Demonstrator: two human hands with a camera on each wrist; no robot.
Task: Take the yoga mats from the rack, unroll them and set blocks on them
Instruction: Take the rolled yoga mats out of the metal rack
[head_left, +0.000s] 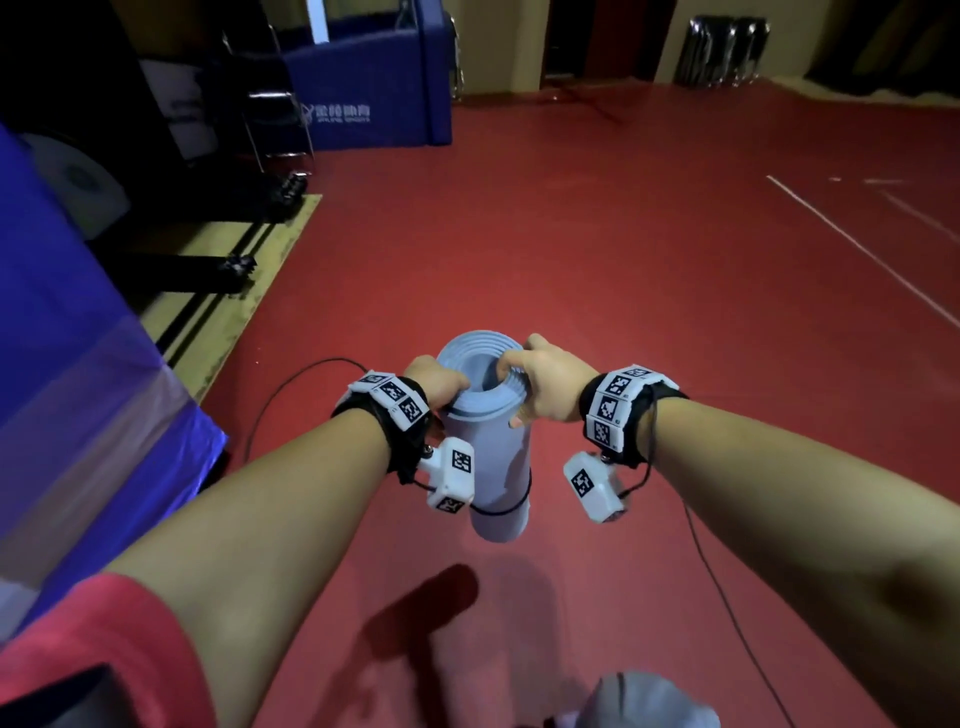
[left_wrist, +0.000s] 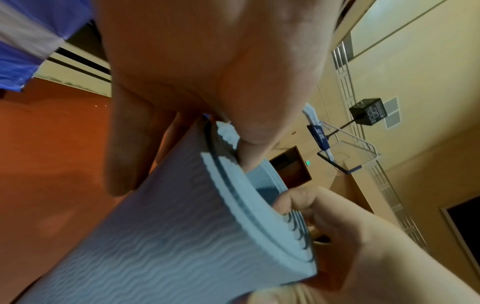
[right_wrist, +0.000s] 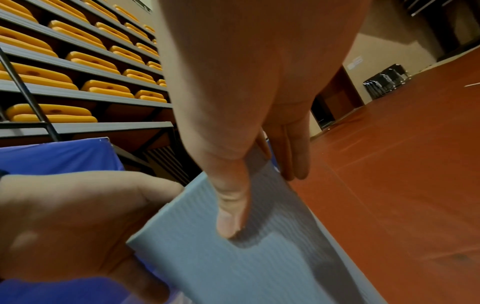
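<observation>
Rolled yoga mat (head_left: 488, 447): light blue-grey, held off the red floor (head_left: 649, 270) in front of the person, roughly upright with its open top end tilted away. A thin black band (head_left: 501, 512) circles the roll near its lower end; the roll remains wound, its spiral layers visible at the top end in the left wrist view.

Left hand (head_left: 434, 382): grips the top rim on the left side. In the left wrist view the thumb hooks over the rim into the hollow core and the fingers (left_wrist: 124, 164) lie down the outer surface, so the rim is pinched between them.

Right hand (head_left: 550, 382): grips the top rim on the right side. One finger curls over the edge into the core, and the right wrist view shows the thumb pressed flat on the textured outer face with the remaining fingers (right_wrist: 293, 152) behind the mat.

Both wrists carry marker-tagged bands with small white camera units; thin black cables trail to the floor.

Surroundings: blue padded equipment (head_left: 78, 374) stands along the floor's left edge. Tiers of folded yellow seats (right_wrist: 52, 78) rise behind it. A stack of dark chairs (head_left: 722, 49) sits at the far wall. A second pale grey item at the bottom edge of the head view cannot be identified
</observation>
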